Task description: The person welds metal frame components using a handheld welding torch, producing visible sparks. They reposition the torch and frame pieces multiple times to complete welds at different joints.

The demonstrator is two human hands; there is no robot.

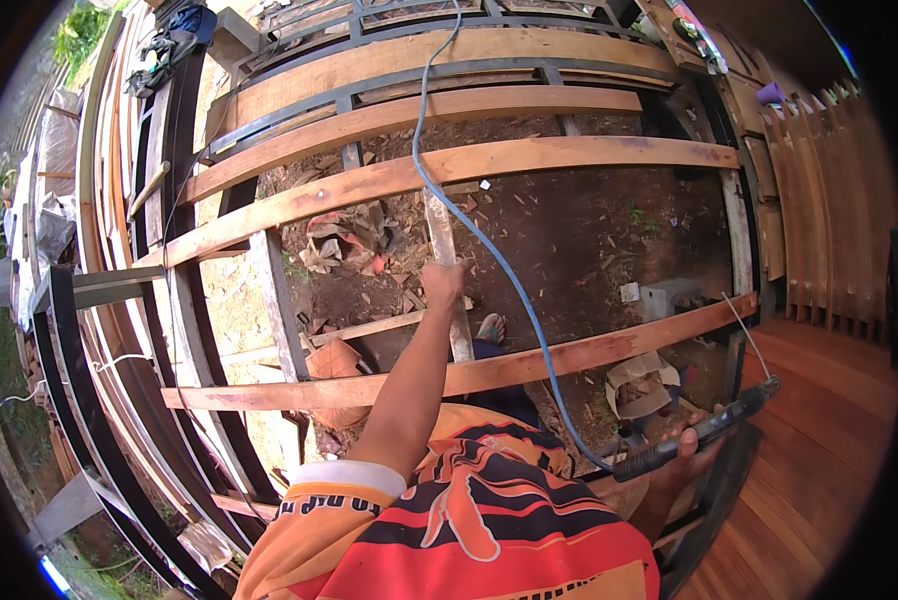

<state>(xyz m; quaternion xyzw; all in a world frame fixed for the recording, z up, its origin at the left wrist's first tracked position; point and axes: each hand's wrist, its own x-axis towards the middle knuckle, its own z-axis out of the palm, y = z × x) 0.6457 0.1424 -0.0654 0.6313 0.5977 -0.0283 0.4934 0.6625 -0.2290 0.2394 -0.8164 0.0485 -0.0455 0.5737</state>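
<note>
My left hand (444, 284) is wrapped round a pale, scuffed bar (440, 228) that runs crosswise between two wooden joists. At the lower right my right hand (681, 458) grips the black handle of a welding electrode holder (734, 412). A thin electrode rod (747, 335) sticks up from its tip, near the end of the nearest wooden joist (609, 350). From the holder's rear end a blue cable (529, 290) curves up across the joists and past the bar. My right forearm is partly hidden behind my orange and red shirt.
Wooden joists (559, 153) span a dark metal frame above bare soil. My foot (491, 328) stands below among wood scraps. A torn cardboard box (641, 385) and a grey block (671, 298) lie on the ground. Plank flooring (809, 440) is at right; long boards (119, 330) lie at left.
</note>
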